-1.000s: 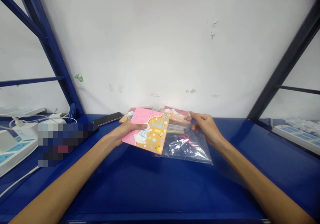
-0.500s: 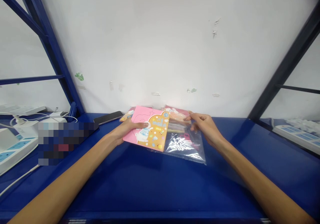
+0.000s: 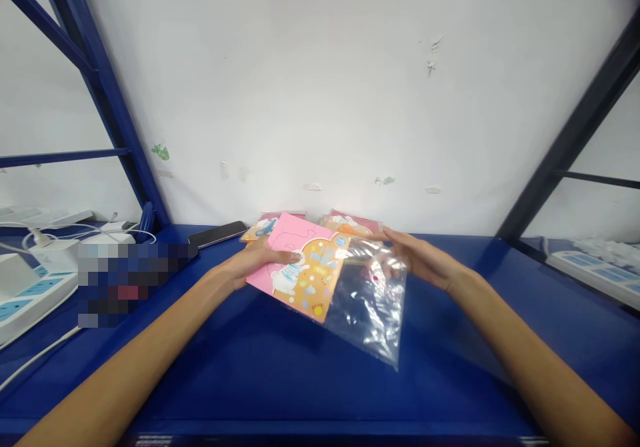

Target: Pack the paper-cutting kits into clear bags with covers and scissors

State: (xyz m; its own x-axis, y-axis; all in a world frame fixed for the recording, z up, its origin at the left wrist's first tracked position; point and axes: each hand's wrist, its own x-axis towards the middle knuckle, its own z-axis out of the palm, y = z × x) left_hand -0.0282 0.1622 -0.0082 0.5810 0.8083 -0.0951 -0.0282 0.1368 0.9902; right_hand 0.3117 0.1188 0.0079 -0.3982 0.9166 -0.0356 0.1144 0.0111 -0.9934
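My left hand point(image 3: 260, 260) is closed on a booklet point(image 3: 305, 270), its thumb lying on the front. The booklet has a pink part and an orange cover with a white rabbit. A clear plastic bag point(image 3: 367, 307) extends from its right side and hangs down to the right; whether the booklet is inside or in front of it I cannot tell. My right hand point(image 3: 425, 257) is at the bag's upper right, fingers stretched out and partly behind the shiny plastic. Similar booklets lie behind, one at the left point(image 3: 263, 226) and one at the right point(image 3: 350, 222).
A dark phone point(image 3: 217, 234) lies on the blue table point(image 3: 280, 380) near the wall. White power strips point(image 3: 35, 294) with plugs and cables are at the left, and another power strip point(image 3: 595, 270) is at the right. Blue frame posts point(image 3: 107, 94) flank the table.
The booklet and bag have tilted, their right side dropping lower. The bag now stands out further from the booklet, and my right hand has gone from pinching near its top to outstretched fingers.
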